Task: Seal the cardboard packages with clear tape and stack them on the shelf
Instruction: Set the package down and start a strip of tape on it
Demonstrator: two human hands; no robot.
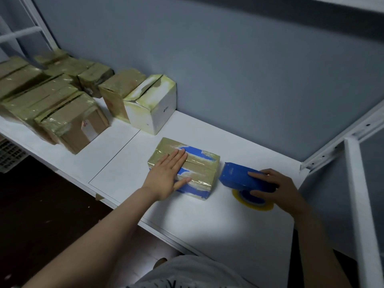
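Observation:
A small blue package (204, 165) wrapped in yellowish clear tape lies on the white shelf (128, 159). My left hand (168, 175) presses flat on its top and near side, fingers straight. To its right my right hand (274, 189) grips a blue tape dispenser (239, 176) that rests on the shelf, its yellowish tape roll (253, 203) showing underneath. Several taped cardboard packages (52, 100) are stacked at the left of the shelf.
A white taped box (153, 104) and a brown one (118, 90) stand against the grey wall behind. White metal shelf posts (359, 204) rise at the right. A dark floor lies below the shelf's front edge at the left.

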